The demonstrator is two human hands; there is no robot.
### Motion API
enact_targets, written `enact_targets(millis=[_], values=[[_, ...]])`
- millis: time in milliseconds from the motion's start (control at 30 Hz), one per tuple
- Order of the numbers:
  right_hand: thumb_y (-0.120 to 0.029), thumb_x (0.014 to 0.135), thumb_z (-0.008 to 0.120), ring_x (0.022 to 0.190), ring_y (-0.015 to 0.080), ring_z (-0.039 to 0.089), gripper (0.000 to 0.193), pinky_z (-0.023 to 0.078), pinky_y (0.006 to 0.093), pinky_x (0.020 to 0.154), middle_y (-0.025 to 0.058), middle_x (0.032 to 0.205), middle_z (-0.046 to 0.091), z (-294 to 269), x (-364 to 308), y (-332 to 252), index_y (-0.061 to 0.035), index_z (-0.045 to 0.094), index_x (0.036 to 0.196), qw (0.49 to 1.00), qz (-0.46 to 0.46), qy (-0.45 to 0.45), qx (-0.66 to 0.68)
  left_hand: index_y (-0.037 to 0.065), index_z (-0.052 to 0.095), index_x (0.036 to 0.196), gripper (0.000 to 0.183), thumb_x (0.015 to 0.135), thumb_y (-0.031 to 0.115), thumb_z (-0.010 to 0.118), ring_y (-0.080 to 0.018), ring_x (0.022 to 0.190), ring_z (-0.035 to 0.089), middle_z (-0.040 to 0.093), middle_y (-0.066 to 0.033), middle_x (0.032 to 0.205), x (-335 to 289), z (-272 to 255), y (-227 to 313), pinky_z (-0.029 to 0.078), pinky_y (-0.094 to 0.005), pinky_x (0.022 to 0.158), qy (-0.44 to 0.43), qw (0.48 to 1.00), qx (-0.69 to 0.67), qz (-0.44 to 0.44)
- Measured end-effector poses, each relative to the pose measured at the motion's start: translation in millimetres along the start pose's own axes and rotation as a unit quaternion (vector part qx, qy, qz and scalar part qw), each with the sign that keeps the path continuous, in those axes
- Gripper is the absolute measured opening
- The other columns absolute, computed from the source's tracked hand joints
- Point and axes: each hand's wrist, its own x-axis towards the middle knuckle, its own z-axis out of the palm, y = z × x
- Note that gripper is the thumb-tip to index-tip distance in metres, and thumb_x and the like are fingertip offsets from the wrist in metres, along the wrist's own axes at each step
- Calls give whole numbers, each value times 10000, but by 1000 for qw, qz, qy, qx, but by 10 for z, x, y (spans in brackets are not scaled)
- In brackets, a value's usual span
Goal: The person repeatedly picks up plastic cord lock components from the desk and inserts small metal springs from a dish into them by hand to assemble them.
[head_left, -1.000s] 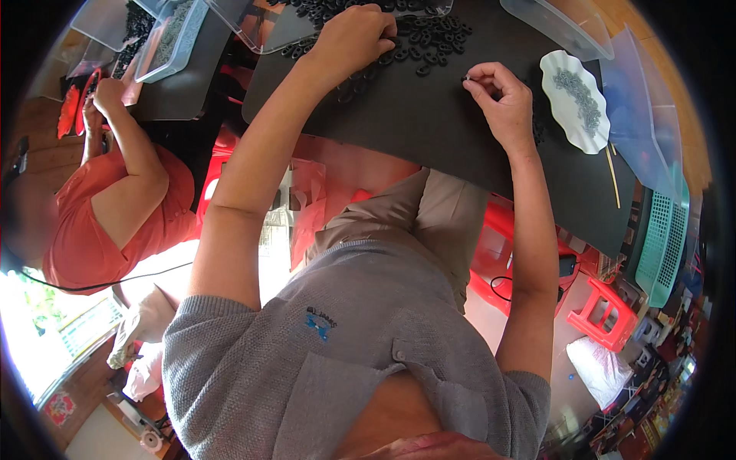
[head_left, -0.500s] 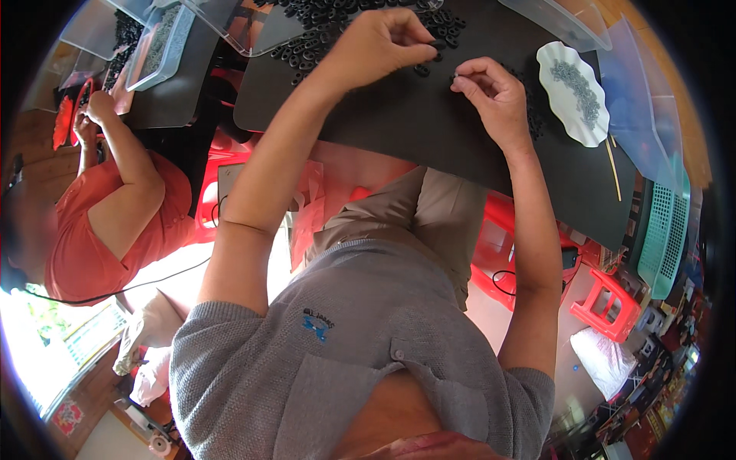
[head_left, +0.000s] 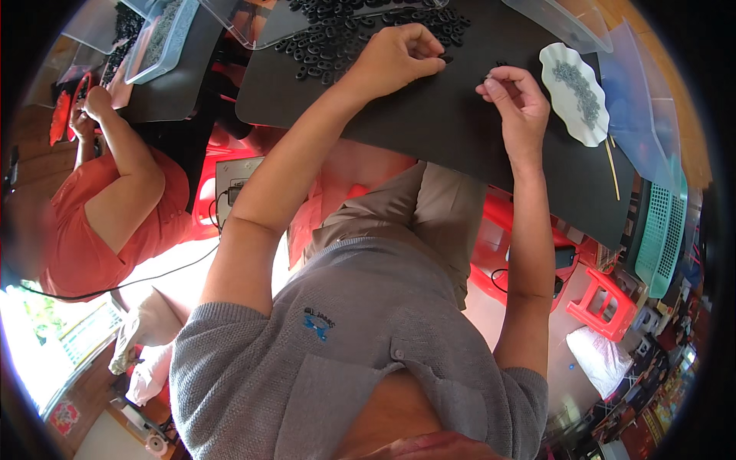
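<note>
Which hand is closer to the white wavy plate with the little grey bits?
The right hand. It hovers just left of the white plate, pinching a small dark part. The left hand is farther left, at the edge of the pile of black rings.

Black mat (head_left: 429, 115) upper centre, heap of black ring parts (head_left: 353, 34) at top. White scalloped dish (head_left: 575, 100) upper right with grey bits (head_left: 576, 83). Translucent blue tray (head_left: 640, 115) and teal lattice basket (head_left: 663, 230) at right edge. Red stool (head_left: 602, 307) lower right. Grey knit shirt (head_left: 345, 360), khaki trousers (head_left: 414, 222). Orange shirt (head_left: 100, 230) on person at left.
</note>
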Motion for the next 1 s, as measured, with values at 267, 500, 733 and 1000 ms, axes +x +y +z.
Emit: enact_targets(millis=[267, 500, 733, 1000], values=[[30, 879, 669, 810, 110, 650, 169, 532, 229, 752, 41, 908, 638, 140, -152, -7, 0, 590, 1026, 998, 13, -66, -16, -36, 640, 1100, 236, 890, 52, 701, -193, 921, 704, 703, -134, 981, -154, 151, 130, 582, -269, 814, -51, 934, -345, -82], [43, 873, 664, 814, 119, 648, 208, 549, 247, 748, 64, 909, 644, 138, -119, 26, -1, 561, 1048, 997, 7, -70, 18, -24, 656, 1132, 263, 894, 77, 704, -156, 906, 691, 701, -109, 994, -165, 179, 127, 575, -259, 828, -61, 951, -295, -70], [32, 854, 683, 777, 86, 640, 210, 538, 224, 710, 39, 875, 655, 116, -107, 44, -22, 575, 1026, 997, 4, -64, -40, -3, 712, 1075, 216, 877, 84, 716, -97, 808, 665, 710, -54, 870, -204, 226, 149, 541, -220, 748, -45, 975, -215, -27], [-5, 817, 728, 738, 52, 635, 187, 516, 205, 660, 10, 818, 676, 150, -111, 63, -45, 615, 961, 993, 2, -43, -110, 2, 704, 1069, 210, 873, 74, 714, -92, 851, 675, 720, -48, 903, -234, 245, 105, 541, -234, 794, -10, 995, -95, 36]])
